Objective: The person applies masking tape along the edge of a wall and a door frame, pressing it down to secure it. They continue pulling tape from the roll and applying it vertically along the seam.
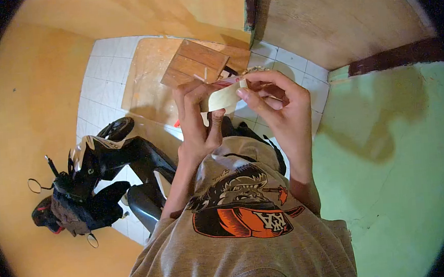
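- our left hand [197, 120] grips a pale strip [223, 99] — fingers curled shut round its lower end
- our right hand [277, 103] pinches its upper edge, thumb and forefinger pressed together
- the strip sits before our chest, above the tiled floor [105, 69] — a motorbike [106, 172] stands well apart

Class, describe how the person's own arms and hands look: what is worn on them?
Both the left hand and right hand are bare: no gloves, rings or watch show. The forearms are uncovered up to the short sleeves of a grey T-shirt with an orange-and-black print.
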Demonstrator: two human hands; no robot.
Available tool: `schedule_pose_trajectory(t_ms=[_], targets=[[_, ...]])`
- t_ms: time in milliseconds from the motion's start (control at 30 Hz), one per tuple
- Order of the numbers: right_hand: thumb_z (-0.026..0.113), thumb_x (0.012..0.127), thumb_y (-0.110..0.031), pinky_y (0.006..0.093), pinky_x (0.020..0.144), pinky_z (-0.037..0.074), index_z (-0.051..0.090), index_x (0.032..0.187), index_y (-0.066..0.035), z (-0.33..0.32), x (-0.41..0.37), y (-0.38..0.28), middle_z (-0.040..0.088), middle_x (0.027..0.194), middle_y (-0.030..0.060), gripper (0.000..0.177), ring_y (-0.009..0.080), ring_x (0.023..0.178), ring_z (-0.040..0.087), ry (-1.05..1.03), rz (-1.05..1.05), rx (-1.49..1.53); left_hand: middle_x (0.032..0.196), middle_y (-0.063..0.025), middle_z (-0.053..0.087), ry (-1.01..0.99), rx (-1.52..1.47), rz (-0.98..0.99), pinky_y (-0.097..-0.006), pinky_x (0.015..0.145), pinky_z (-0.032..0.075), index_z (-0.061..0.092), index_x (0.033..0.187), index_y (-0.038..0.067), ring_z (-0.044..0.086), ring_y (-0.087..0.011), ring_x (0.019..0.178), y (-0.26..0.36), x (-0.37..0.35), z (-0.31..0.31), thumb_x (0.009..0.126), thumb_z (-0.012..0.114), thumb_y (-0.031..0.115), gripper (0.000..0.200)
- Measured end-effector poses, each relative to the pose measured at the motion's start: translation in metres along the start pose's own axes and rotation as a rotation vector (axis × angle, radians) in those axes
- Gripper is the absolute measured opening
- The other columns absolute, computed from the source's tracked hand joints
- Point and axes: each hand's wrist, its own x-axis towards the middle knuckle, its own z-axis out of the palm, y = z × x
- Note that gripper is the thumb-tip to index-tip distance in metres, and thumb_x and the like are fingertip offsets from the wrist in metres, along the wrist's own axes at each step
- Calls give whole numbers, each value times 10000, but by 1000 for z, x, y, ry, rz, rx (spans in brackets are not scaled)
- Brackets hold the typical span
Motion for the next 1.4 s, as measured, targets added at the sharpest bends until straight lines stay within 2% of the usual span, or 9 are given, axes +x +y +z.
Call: schedule_pose_trajectory(t_ms=[200,367,700,800,867,1000,1067,1267,1400], targets=[[661,954,-67,252,737,580,688,1097,14,0,3,2,701,993,87,166,122,832,688,21,39,40,1124,-151,441,-13,55,43,-383,938,411,487,1209,-20,471,-260,1057,-1,0,-2,985,607,311,418],[651,967,-85,253,731,585,683,1089,20,-6,4,5,684,945,77,164,108,822,669,-68,37,74,1091,-160,540,34,-273,-177,-409,921,410,564,1143,-21,510,-303,1029,2,2,-2,932,643,174,298],[701,908,-23,269,767,587,678,1088,4,-11,-4,25,686,955,62,183,128,842,680,-59,72,-36,1087,-134,560,-45,-247,-145,-382,928,426,621,1133,15,530,-267,1040,2,-6,-4,894,703,148,285],[682,908,-6,293,801,586,671,1109,9,-15,-8,29,696,996,66,202,137,871,687,-10,80,8,1085,-124,574,-88,-269,-256,-373,939,430,622,1145,20,546,-266,1048,3,-15,-1,867,724,108,309],[653,913,13,300,816,581,675,1113,0,-18,-11,28,702,1041,89,202,150,869,699,14,36,-80,1206,-104,513,-192,-250,-368,-376,1071,372,588,1172,1,515,-235,1202,2,-20,2,900,669,55,289],[626,896,45,347,813,569,658,1133,-28,-24,-16,29,696,1011,113,250,223,880,699,-20,-49,-269,1241,-105,531,-220,-286,-405,-404,1083,411,590,1196,7,530,-233,1239,8,-19,12,899,662,23,305],[618,878,45,407,811,540,624,1170,-62,-27,-19,30,679,950,129,311,308,915,670,-60,-246,-527,1218,-143,598,-209,-262,-285,-357,903,512,621,1190,27,603,-258,1099,14,-14,17,858,708,31,343],[628,884,-1,420,798,529,588,1261,-86,-32,-18,21,692,990,140,389,330,964,662,-96,-315,-634,1167,-114,624,-270,-403,-432,-272,737,547,637,1188,31,657,-168,947,21,-9,37,903,712,37,295],[601,885,33,404,811,553,558,1360,-104,-38,-18,23,706,1105,140,497,311,1024,684,-81,-124,-440,1171,-79,605,-307,-473,-606,-328,852,562,630,1143,-11,655,-174,1014,2,-15,48,930,679,23,221]])
